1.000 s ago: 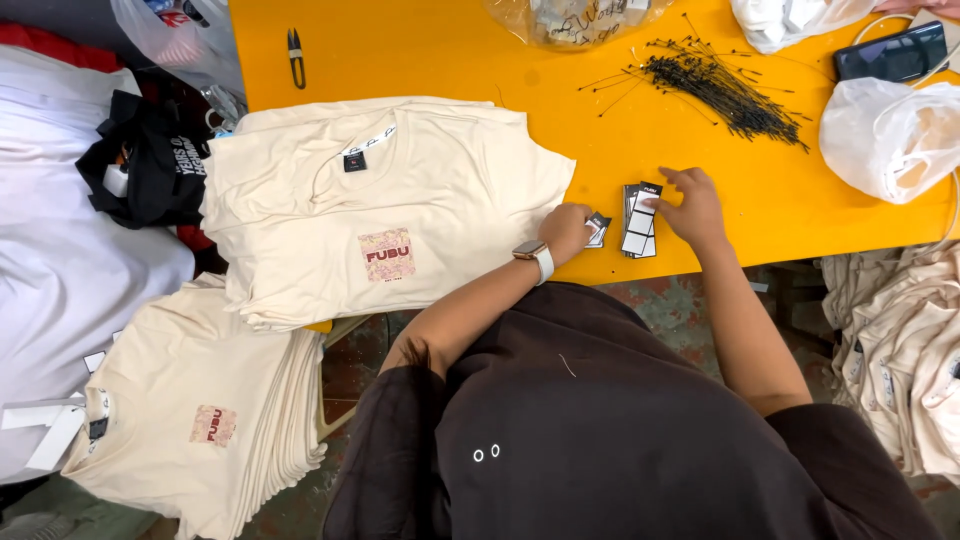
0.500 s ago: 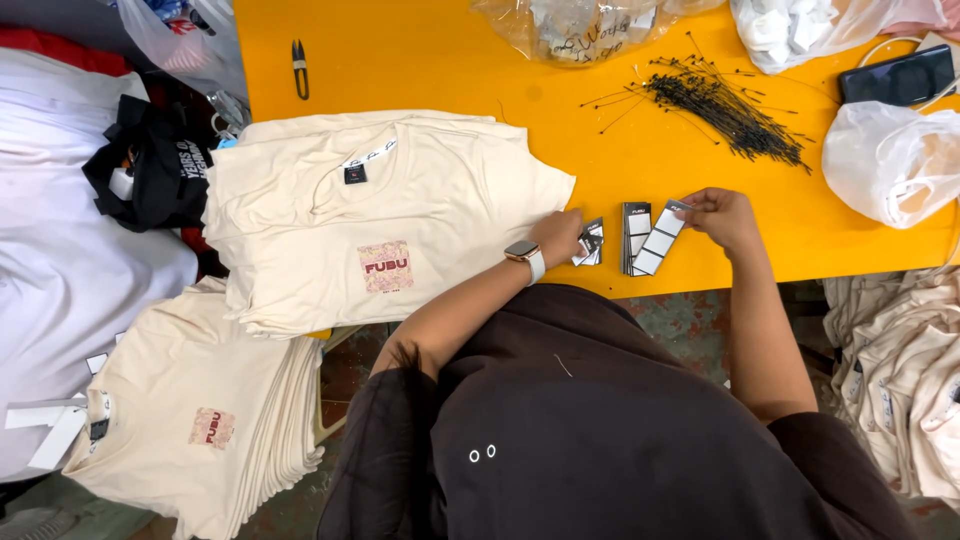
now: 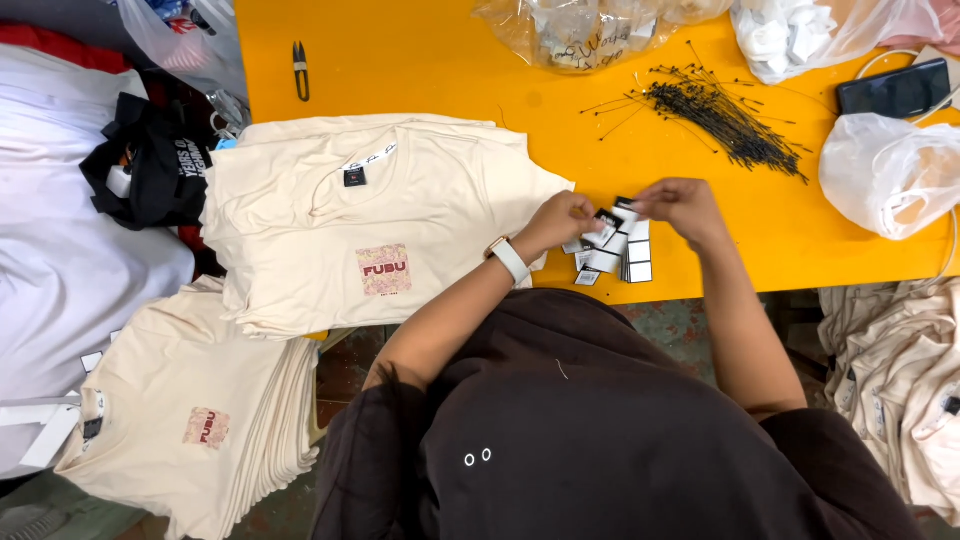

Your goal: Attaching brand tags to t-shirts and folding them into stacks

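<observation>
My left hand (image 3: 562, 220) and my right hand (image 3: 678, 207) meet over the orange table (image 3: 450, 70), both pinching a small black-and-white paper tag (image 3: 609, 219) between their fingertips. Under them lies a small pile of similar tags (image 3: 625, 260) near the table's front edge. A watch with a pale strap sits on my left wrist. Just left of my hands is a stack of folded cream T-shirts (image 3: 370, 220) with a small red chest print.
A bundle of thin black tag strings (image 3: 725, 125) lies behind my hands. Small snips (image 3: 300, 68), clear bags (image 3: 580, 30), a white bag (image 3: 885, 175) and a phone (image 3: 895, 88) sit on the table. Another cream shirt stack (image 3: 190, 420) is lower left.
My right hand lifted from the tag pile and moved left and up toward my left hand. Both hands now hold one tag together above the pile.
</observation>
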